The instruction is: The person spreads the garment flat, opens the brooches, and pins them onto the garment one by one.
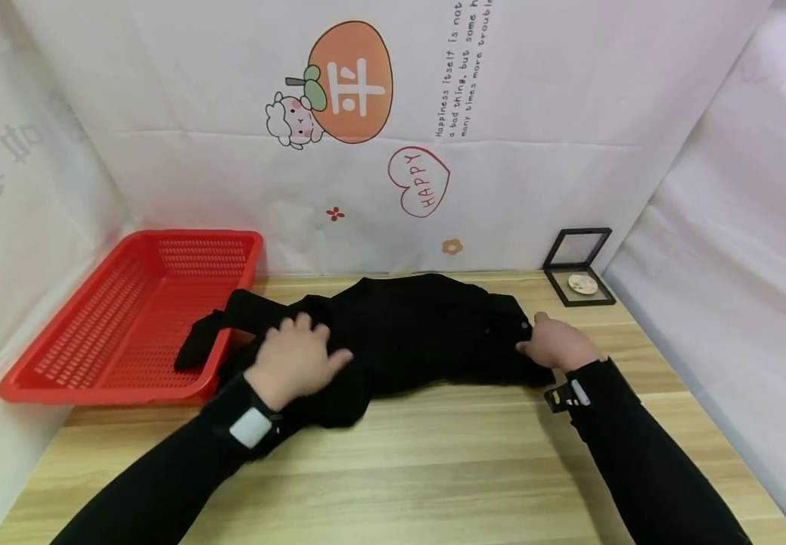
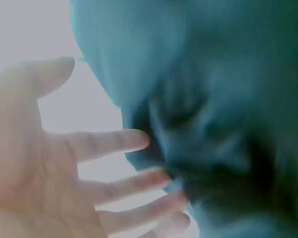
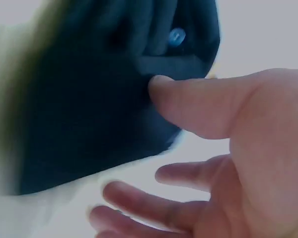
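Note:
A black buttoned shirt (image 1: 413,333) lies spread and rumpled across the table, one sleeve (image 1: 198,341) hanging over into the red basket. Above the shirt's left part, my left hand (image 1: 297,359) has its fingers spread and holds nothing. In the left wrist view, the fingertips of this hand (image 2: 89,163) overlap the folds of dark cloth (image 2: 213,124). At the shirt's right end, my right hand (image 1: 559,344) pinches an edge near a small button (image 3: 177,37). The thumb (image 3: 193,101) presses on the cloth, while other fingers extend loosely below it.
The red basket (image 1: 127,393) stands at the left against the shirt. At the back right sits an open black-framed case (image 1: 590,303) with a round pale disc (image 1: 582,284). A printed white cloth (image 1: 535,189) hangs behind the wooden table (image 1: 433,469).

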The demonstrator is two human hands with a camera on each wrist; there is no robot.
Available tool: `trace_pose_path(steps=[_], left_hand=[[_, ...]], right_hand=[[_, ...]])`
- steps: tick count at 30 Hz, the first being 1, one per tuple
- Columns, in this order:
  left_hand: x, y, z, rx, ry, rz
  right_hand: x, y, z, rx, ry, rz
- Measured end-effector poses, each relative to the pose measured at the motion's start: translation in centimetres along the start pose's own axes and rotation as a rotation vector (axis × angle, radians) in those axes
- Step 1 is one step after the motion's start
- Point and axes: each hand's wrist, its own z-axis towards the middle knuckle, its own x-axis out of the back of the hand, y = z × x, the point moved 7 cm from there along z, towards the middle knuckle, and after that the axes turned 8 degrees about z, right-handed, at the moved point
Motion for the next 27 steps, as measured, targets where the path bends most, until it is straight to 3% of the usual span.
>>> trace_pose_path(steps=[4,6,9,11,13,16,19,21,24,27], left_hand=[[-2.7,3.7,-1.4,-0.158,-0.071,-0.012],[-3.7,4.5,-1.6,-0.187,-0.069,0.001],[-4.1,4.6,-1.5,-0.200,-0.017,0.008],[-4.1,4.4,-1.3,-0.212,0.006,-0.018],[-4.1,4.2,-1.2,-0.227,-0.008,-0.070],[-4.1,3.6,-0.9,-0.226,-0.069,-0.172],[-3.3,2.6,-0.6,-0.190,-0.079,-0.241],[-1.9,1.7,-0.2,-0.155,-0.055,-0.275],[0.9,0.1,0.2,-0.112,0.041,-0.271],[4.1,-1.5,0.5,-0.096,0.189,-0.243]], right_hand=[[0.1,-3.2,-0.3,0.083,0.095,-0.001],[-0.6,-5.0,-0.4,0.167,0.070,0.021],[-2.4,-7.0,-0.7,0.249,-0.060,0.055],[-3.7,-7.5,-0.8,0.243,-0.153,0.064],[-4.9,-7.4,-0.8,0.221,-0.212,0.046],[-5.8,-7.2,-0.9,0.222,-0.227,0.015],[-5.9,-7.2,-0.9,0.257,-0.213,-0.007],[-5.8,-7.2,-0.9,0.284,-0.199,-0.010],[-5.4,-7.0,-1.0,0.320,-0.180,0.004],[-4.9,-6.8,-1.1,0.371,-0.154,0.008]])
